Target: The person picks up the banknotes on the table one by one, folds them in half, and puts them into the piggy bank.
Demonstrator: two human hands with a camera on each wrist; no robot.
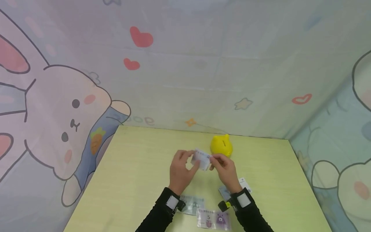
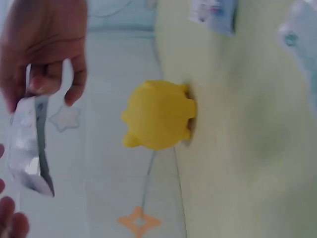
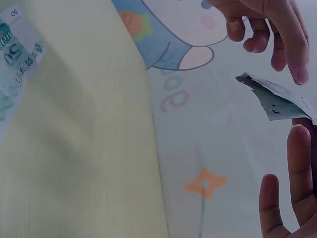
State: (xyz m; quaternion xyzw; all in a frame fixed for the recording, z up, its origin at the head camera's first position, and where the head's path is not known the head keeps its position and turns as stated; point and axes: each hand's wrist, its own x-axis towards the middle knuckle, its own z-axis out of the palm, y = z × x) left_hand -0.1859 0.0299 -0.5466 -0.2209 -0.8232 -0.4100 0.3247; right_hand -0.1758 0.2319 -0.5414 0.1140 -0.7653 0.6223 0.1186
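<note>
A folded play banknote (image 1: 201,159) is held up in front of the yellow piggy bank (image 1: 221,145). My right hand (image 1: 225,170) pinches its right end between thumb and fingers, as the left wrist view also shows on the folded note (image 2: 29,144). My left hand (image 1: 182,170) is spread around the other end. In the right wrist view a gap shows between the left fingers (image 3: 297,64) and the folded note (image 3: 282,101). The piggy bank's slot faces up, a little behind the right hand.
A purple 5 note (image 1: 213,219) and a greenish note (image 1: 192,205) lie near the front, between the forearms. More notes (image 1: 244,184) lie partly under the right wrist. The pale yellow table (image 1: 139,161) meets a cartoon-printed curtain (image 1: 185,80) at the back.
</note>
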